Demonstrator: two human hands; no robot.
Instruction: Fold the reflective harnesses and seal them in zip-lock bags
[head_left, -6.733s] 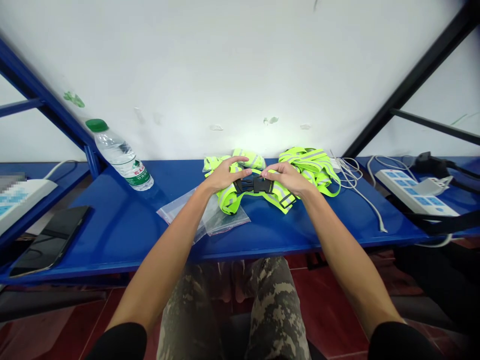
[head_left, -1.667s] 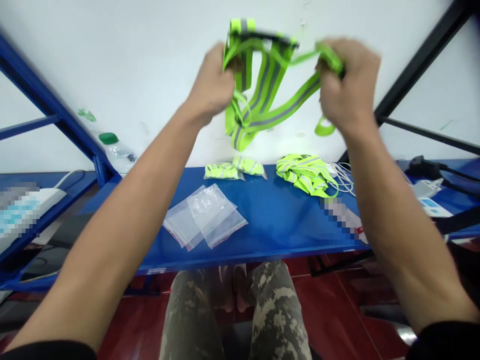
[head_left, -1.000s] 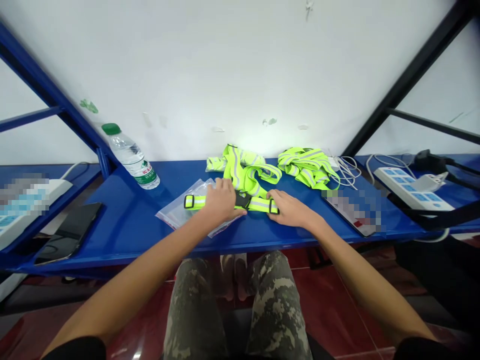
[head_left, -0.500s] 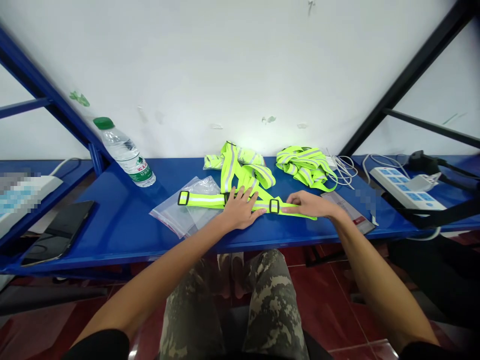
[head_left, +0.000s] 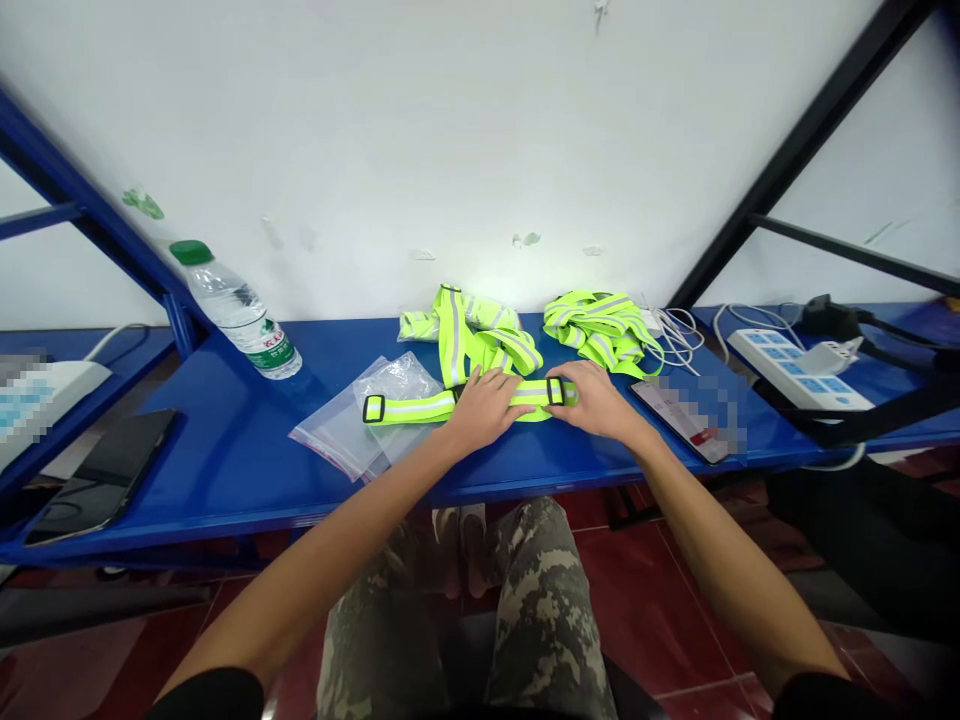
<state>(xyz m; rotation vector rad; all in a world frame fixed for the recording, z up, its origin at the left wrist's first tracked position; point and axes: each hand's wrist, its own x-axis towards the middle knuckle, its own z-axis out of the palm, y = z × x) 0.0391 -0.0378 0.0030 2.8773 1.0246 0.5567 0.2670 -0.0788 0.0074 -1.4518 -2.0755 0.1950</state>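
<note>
A neon-yellow reflective strap (head_left: 416, 408) with a silver stripe lies folded across the front of the blue table. One black buckle sits at its left end and another beside my right hand. My left hand (head_left: 484, 408) is closed over the middle of the strap, thumb along its near side. With fingers and thumb my right hand (head_left: 594, 402) pinches the strap's right end by the black buckle (head_left: 555, 391). Behind my hands, more of the yellow webbing (head_left: 457, 335) lies loosely looped. Clear plastic bags (head_left: 352, 425) lie partly under the strap's left part.
A second yellow strap bundle (head_left: 600, 325) lies at the back right, near white cables (head_left: 682, 340). A water bottle (head_left: 244, 318) stands at the left. Phones (head_left: 105, 480) (head_left: 682, 420) lie on both sides. At the right is a power strip (head_left: 799, 372); blue table (head_left: 247, 470) edge in front.
My right hand has moved left and folded the strap's right end back by the buckle. My left hand's spread fingers have drawn together around the strap. The view has shifted slightly.
</note>
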